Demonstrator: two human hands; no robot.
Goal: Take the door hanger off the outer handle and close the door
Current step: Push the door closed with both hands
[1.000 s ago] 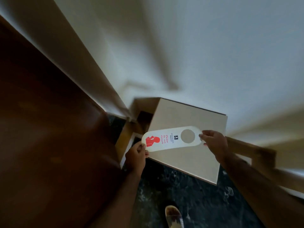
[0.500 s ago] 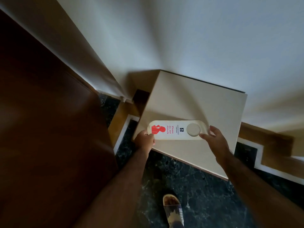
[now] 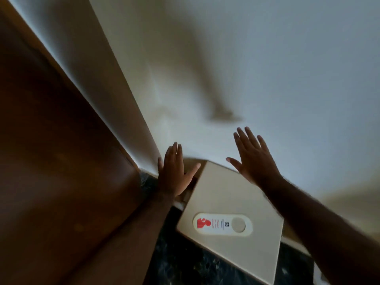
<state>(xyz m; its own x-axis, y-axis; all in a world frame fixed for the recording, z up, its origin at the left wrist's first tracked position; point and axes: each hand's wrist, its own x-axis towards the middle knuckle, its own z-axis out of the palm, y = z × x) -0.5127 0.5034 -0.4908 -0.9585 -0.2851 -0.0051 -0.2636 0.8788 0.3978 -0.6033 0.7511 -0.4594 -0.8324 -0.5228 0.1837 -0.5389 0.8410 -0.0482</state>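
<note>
Left hand (image 3: pixel 174 173): raised, palm turned away, fingers straight and close together, thumb spread out to the right; it holds nothing and sits in front of the wall's lower edge, next to the far left corner of the cream surface.
Right hand (image 3: pixel 254 159): raised with all five fingers fanned wide, empty, above the far edge of the cream surface; whether it touches the wall cannot be told.
Wall (image 3: pixel 267 68): pale and plain, fills the upper and right part of the view, blurred, with a soft dark shadow across it above the hands.
Door (image 3: pixel 51 161): dark brown wood, fills the left side and slants from upper left to lower centre; no handle shows in this view.
Floor (image 3: pixel 185 264): dark speckled stone, seen below the surface and between the forearms.
Surface (image 3: pixel 236 194): flat cream square top, set at an angle, low by the wall.
Door hanger (image 3: pixel 222 224): white oblong card lying flat on the surface near its front edge, red figure at its left end, round hole at its right end, well apart from both hands.
</note>
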